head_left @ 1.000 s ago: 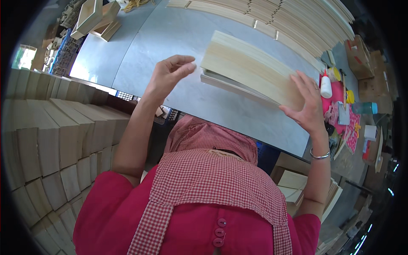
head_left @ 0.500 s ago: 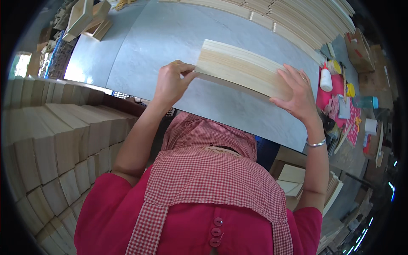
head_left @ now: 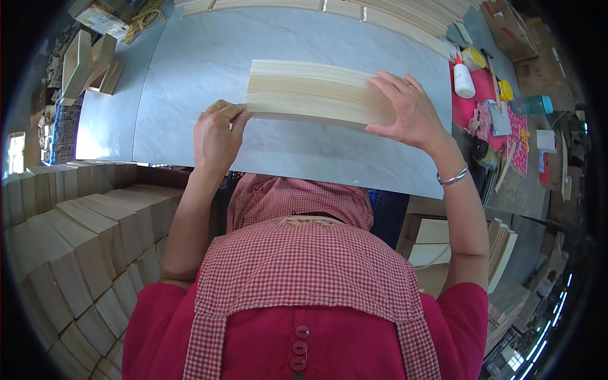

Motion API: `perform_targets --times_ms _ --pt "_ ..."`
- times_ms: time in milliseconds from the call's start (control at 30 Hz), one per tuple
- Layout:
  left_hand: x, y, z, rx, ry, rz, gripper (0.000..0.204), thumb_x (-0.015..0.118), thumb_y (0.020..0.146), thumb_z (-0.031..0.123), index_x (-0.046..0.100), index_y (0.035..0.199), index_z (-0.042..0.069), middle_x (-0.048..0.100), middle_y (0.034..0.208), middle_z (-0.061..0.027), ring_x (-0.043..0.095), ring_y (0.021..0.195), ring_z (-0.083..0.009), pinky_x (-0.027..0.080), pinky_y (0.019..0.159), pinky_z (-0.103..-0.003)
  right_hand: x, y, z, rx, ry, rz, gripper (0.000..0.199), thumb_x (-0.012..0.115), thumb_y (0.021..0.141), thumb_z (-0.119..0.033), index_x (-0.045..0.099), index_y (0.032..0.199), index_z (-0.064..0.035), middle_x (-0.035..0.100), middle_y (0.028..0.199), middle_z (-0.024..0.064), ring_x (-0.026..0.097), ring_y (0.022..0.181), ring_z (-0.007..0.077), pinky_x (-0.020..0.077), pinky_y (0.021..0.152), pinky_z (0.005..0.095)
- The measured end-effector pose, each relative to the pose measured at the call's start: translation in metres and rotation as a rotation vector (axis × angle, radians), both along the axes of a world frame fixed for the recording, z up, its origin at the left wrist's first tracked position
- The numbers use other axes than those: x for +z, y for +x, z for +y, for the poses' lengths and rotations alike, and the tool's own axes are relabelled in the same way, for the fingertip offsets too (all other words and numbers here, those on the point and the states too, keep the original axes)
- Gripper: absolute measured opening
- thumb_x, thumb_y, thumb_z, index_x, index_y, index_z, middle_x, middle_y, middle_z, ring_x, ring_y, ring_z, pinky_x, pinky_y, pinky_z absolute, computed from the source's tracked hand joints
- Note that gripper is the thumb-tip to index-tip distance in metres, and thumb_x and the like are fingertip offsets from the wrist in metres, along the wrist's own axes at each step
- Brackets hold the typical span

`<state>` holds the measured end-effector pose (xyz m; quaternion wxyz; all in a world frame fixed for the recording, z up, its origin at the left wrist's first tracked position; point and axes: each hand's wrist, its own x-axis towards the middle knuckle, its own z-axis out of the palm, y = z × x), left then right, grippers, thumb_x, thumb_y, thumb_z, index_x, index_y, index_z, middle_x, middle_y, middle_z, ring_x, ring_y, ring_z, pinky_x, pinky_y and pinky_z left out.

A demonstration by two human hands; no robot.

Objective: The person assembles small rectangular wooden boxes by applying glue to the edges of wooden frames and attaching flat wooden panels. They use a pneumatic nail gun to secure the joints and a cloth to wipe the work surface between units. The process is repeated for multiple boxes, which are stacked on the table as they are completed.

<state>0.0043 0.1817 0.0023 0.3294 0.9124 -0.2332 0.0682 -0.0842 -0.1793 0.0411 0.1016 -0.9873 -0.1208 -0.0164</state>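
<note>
A long pale wooden board (head_left: 310, 92) with straight grain lies crosswise in front of me, over the grey marbled tabletop (head_left: 297, 149). My left hand (head_left: 218, 134) is closed at its near left corner, thumb and bent fingers pinching the edge. At the other end my right hand (head_left: 408, 113) spans the board's width, thumb on the near edge and fingers spread over the top and far side. Whether the board rests flat on the table or is slightly raised, I cannot tell.
Small open wooden boxes (head_left: 79, 63) stand at the far left. Long wooden strips (head_left: 392, 14) line the back. A white glue bottle (head_left: 463, 81) with a red tip and a teal-lidded jar (head_left: 532, 105) sit at right. Stacked wood blocks (head_left: 76, 266) fill the left side.
The whole view has turned, so the table and the things around it sit differently in the picture. Both hands keep their hold on the board, which now appears farther left and more level.
</note>
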Motion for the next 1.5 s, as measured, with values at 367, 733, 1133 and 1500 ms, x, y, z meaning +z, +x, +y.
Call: perform_targets --times_ms 367,733,1133,1500 --pt "0.004 -0.001 -0.003 -0.008 -0.007 -0.009 0.011 0.075 0.086 0.010 0.077 0.092 0.000 0.072 0.084 -0.0135 0.068 0.073 -0.0273 0.052 0.069 -0.038 -0.012 -0.019 -0.008 -0.119 0.156 -0.379 0.049 0.080 0.082 -0.029 0.064 0.122 -0.0061 0.065 0.119 0.0106 0.063 0.110 0.0314 0.0462 0.101 0.0450" --pt "0.011 -0.002 -0.007 -0.009 0.071 0.021 0.015 0.075 0.087 0.009 0.076 0.095 -0.004 0.071 0.084 -0.0154 0.068 0.075 -0.0275 0.051 0.072 -0.038 -0.041 -0.087 0.007 -0.444 0.319 -0.335 0.008 0.073 0.085 -0.012 0.069 0.088 -0.0069 0.064 0.082 0.0058 0.063 0.074 0.0271 0.0456 0.071 0.0399" --pt "0.011 -0.003 -0.008 -0.053 0.144 -0.055 0.011 0.075 0.087 0.006 0.075 0.093 -0.003 0.068 0.080 -0.0137 0.065 0.071 -0.0256 0.050 0.069 -0.037 -0.038 -0.081 0.001 -0.312 0.170 -0.342 0.014 0.068 0.082 -0.006 0.060 0.070 -0.0066 0.059 0.075 0.0089 0.060 0.072 0.0274 0.0464 0.071 0.0406" --pt "0.035 0.011 -0.004 -0.100 0.507 0.107 0.020 0.079 0.086 0.017 0.074 0.095 0.000 0.074 0.088 -0.0152 0.071 0.080 -0.0291 0.052 0.071 -0.042 -0.037 -0.080 -0.023 -0.302 0.453 -0.169 0.016 0.068 0.086 -0.008 0.060 0.073 -0.0026 0.061 0.074 0.0115 0.063 0.072 0.0322 0.0495 0.074 0.0435"
